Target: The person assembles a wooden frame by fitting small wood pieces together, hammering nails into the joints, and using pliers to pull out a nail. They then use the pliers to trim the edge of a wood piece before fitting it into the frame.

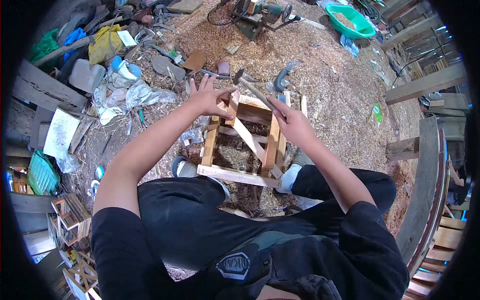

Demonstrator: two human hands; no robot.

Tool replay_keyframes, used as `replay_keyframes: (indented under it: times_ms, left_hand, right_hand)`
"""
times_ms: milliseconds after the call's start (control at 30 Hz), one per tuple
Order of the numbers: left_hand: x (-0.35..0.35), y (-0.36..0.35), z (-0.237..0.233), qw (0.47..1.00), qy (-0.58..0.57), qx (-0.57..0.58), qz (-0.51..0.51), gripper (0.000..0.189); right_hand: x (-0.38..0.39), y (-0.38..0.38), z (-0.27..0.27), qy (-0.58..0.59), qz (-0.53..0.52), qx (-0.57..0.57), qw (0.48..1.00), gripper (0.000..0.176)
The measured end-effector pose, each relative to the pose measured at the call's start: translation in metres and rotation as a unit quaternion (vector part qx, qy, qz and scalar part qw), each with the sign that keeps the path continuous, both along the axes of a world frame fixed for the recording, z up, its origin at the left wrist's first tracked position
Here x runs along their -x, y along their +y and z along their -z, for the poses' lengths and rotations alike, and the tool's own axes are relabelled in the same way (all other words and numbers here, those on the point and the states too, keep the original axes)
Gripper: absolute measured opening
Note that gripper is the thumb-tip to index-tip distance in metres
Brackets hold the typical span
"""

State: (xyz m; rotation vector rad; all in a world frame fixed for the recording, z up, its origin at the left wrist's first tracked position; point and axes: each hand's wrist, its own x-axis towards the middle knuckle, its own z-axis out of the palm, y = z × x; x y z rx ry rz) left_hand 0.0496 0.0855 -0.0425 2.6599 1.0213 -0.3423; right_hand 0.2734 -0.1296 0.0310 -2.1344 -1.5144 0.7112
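Note:
A wooden frame (239,175) made of several slats stands on the ground between my feet, with a diagonal slat (249,138) across it. My left hand (209,98) is at the frame's far left corner, fingers spread, thumb and a fingertip on either side of a short wood block (232,108). My right hand (294,121) is closed round the wooden handle of a hammer (256,92). The hammer's head is raised just above and beyond the block, and does not appear to touch it.
Wood shavings cover the ground. A green machine (260,17) stands ahead, a green basin (350,22) at the far right. Plastic bags (145,93) and scraps lie left. Wooden posts and a rail (422,185) run along the right, where part of another person (456,177) shows.

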Motion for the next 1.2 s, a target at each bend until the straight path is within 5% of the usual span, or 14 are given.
replay_keyframes:
  times_ms: [400,533,600,800,900,1133,1200]
  left_hand:
    - [0.0,0.006,0.008,1.0,-0.004,0.013,-0.008,0.119]
    - [0.001,0.006,0.011,1.0,-0.017,0.016,-0.006,0.121]
    - [0.0,0.006,0.011,1.0,-0.002,0.011,-0.006,0.119]
    - [0.001,0.002,0.002,1.0,0.001,0.019,-0.003,0.118]
    - [0.001,0.005,0.004,1.0,0.01,0.012,-0.004,0.119]
    - [0.0,0.003,0.001,1.0,0.008,0.018,-0.007,0.122]
    - [-0.001,0.004,-0.003,1.0,0.011,0.016,-0.003,0.122]
  right_hand:
    - [-0.021,0.013,0.014,0.003,-0.069,-0.029,0.997,0.039]
    - [-0.017,0.021,0.001,0.055,-0.014,-0.076,0.996,0.041]
    - [-0.017,0.022,-0.011,-0.043,-0.08,0.09,0.992,0.04]
    - [-0.016,0.026,-0.014,0.067,0.017,0.045,0.997,0.041]
    - [-0.021,0.022,-0.014,0.013,-0.088,0.081,0.993,0.041]
    - [-0.02,0.02,0.001,0.077,-0.013,-0.033,0.996,0.042]
    - [-0.023,0.02,-0.011,-0.003,-0.098,0.082,0.992,0.043]
